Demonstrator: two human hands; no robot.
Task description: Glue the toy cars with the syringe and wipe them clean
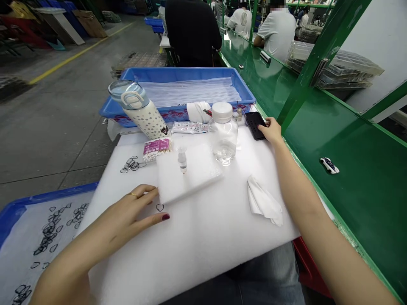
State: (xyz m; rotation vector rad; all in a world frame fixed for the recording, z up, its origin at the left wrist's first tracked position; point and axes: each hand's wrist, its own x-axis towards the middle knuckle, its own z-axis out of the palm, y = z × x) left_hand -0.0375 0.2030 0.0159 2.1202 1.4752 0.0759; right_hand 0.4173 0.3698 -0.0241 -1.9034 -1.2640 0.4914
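My left hand (pixel 133 212) lies open on the white foam sheet (pixel 197 245), fingers spread, thumb and forefinger on either side of a small black ring (pixel 159 207). Its fingertips touch the edge of a smaller white foam pad (pixel 197 180). A small clear vial (pixel 182 160) stands on that pad. My right hand (pixel 271 130) reaches to the far right and rests on a black phone (pixel 255 124), fingers curled over its edge.
A clear bottle (pixel 224 134), a dotted drink bottle (pixel 140 109), a cotton swab pack (pixel 155 149), loose black rings (pixel 132 164) and a folded cloth (pixel 263 203) sit on the sheet. Blue trays (pixel 178 74) (pixel 19 207) lie behind and left. Green bench (pixel 349 140) at right; people sit beyond.
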